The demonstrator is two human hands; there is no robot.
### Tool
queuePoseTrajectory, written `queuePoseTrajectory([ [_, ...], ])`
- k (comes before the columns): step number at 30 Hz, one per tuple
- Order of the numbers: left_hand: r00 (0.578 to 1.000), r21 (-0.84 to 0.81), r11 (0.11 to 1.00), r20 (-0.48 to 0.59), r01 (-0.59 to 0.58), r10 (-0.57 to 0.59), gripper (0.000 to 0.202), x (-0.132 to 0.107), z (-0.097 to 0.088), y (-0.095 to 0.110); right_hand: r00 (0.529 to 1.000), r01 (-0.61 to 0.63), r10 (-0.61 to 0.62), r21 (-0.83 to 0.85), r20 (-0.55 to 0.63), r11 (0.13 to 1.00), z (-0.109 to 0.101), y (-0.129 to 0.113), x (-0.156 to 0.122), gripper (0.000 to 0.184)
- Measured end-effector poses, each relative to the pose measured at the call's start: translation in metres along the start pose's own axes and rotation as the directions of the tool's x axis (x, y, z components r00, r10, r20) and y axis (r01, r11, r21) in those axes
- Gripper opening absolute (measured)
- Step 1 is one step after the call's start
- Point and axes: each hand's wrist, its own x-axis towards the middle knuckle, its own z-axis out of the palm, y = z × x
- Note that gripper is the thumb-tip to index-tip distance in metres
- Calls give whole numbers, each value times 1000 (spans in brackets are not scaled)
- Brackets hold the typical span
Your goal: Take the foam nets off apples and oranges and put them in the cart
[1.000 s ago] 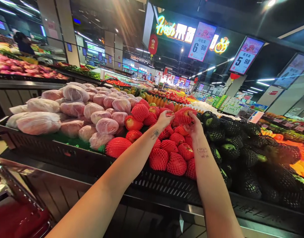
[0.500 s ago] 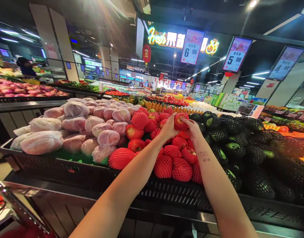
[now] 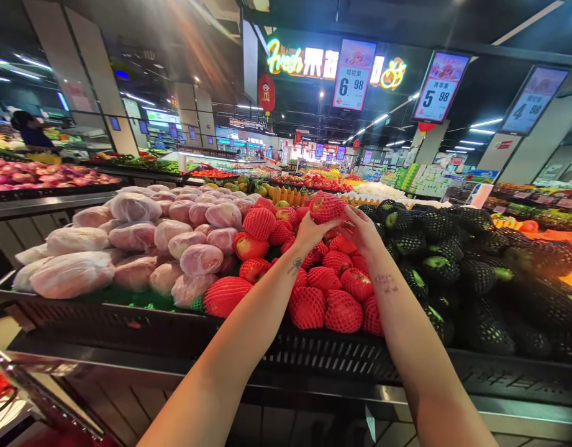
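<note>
A red-skinned apple point(image 3: 327, 206) in a red foam net is raised above the pile, its bare top facing me. My left hand point(image 3: 313, 233) cups it from below and the left, thumb along its lower side. My right hand point(image 3: 361, 233) has its fingertips against the apple's right end, its fingers bent and partly hidden. Below and around my wrists lie more netted red apples point(image 3: 344, 310), some with red and yellow skin showing. All of these rest in a black slatted crate point(image 3: 174, 332).
Film-wrapped pinkish fruits point(image 3: 202, 259) fill the crate's left side. Green fruits in black nets point(image 3: 439, 270) are heaped on the right. Price screens point(image 3: 441, 87) hang overhead. A person point(image 3: 31, 130) stands far left, beyond the onions point(image 3: 43, 174).
The netted apple has been lifted slightly and turned in my hands, showing its top. My right thumb has come off its front to the right side. The view has shifted slightly.
</note>
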Motion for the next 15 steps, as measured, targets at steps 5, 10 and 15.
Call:
queuePoseTrajectory([
  [5,997,9,999,-76,-32,32,43,0,0,0,1000,-16,16,-19,-2,1000,4,1,-4,55],
  [10,1000,-133,991,-12,10,-12,42,-4,1,9,997,64,-64,-5,49,998,6,2,-6,49],
  [15,947,-290,909,210,298,-244,20,-11,4,23,992,96,-96,3,84,995,4,1,-5,44],
])
